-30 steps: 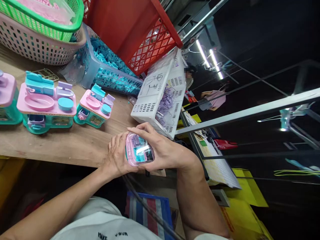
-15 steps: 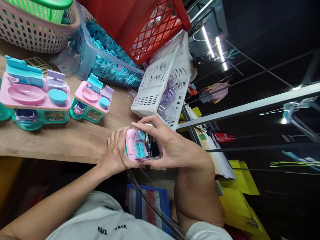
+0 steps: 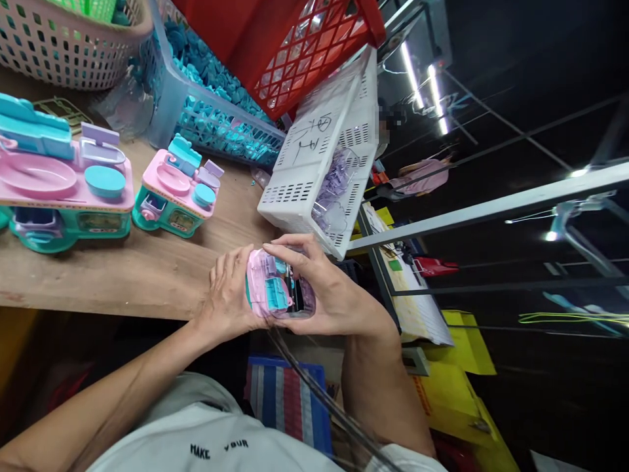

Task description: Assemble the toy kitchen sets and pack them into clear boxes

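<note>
A small toy kitchen (image 3: 259, 283) with a pink top, teal base and blue and lilac parts is gripped in my left hand (image 3: 223, 292), over the table's front edge. My right hand (image 3: 331, 292) curls its fingers and thumb around a clear plastic cover (image 3: 305, 303), whose left part overlaps the toy's top. Glare and fingers hide how far the two fit together. To the left, two similar toy kitchens stand upright on the wooden table, a nearer one (image 3: 66, 177) and a smaller-looking one (image 3: 174, 185).
Behind stand a clear blue bin (image 3: 221, 121) of blue parts, a pale pink basket (image 3: 73, 49) and a red crate (image 3: 275, 49). A white crate (image 3: 289, 177) with lilac pieces tilts beside my right hand. A striped stool (image 3: 289, 400) is below; a metal rail (image 3: 481, 203) crosses the right.
My right hand with the clear cover has come slightly closer to the toy in my left hand. The view has shifted a little; both standing toys appear farther left.
</note>
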Action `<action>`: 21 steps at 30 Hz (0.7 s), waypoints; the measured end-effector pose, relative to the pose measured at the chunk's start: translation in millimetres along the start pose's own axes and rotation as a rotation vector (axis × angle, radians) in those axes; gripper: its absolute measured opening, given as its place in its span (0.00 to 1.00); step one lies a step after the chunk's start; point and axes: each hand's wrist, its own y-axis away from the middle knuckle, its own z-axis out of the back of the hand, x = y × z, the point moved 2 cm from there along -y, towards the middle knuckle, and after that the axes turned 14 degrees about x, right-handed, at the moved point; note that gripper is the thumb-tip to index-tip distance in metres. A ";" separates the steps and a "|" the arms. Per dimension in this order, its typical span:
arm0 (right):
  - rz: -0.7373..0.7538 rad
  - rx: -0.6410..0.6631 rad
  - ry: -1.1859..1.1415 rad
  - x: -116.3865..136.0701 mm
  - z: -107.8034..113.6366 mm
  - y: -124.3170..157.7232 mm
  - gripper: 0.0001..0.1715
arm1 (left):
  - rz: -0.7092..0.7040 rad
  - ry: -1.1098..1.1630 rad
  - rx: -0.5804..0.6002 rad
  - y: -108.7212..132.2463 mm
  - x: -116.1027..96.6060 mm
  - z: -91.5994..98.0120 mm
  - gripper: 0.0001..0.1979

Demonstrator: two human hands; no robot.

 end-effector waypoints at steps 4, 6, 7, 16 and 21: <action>-0.008 -0.032 -0.040 -0.6 -4.8 3.1 0.57 | 0.005 0.000 0.006 0.5 -2.6 2.3 0.58; -0.023 -0.041 -0.051 -1.4 -7.4 4.9 0.57 | 0.016 0.009 0.014 0.5 -3.6 3.5 0.57; -0.031 -0.043 -0.054 -1.9 -8.5 5.6 0.58 | 0.023 0.015 0.023 0.4 -4.0 4.1 0.57; -0.080 -0.011 -0.084 -3.1 -9.4 4.8 0.60 | 0.058 0.048 0.064 -0.2 -5.1 6.5 0.57; -0.081 0.027 -0.082 -4.6 -6.2 5.1 0.60 | 0.040 0.047 0.034 -0.1 -4.0 4.5 0.55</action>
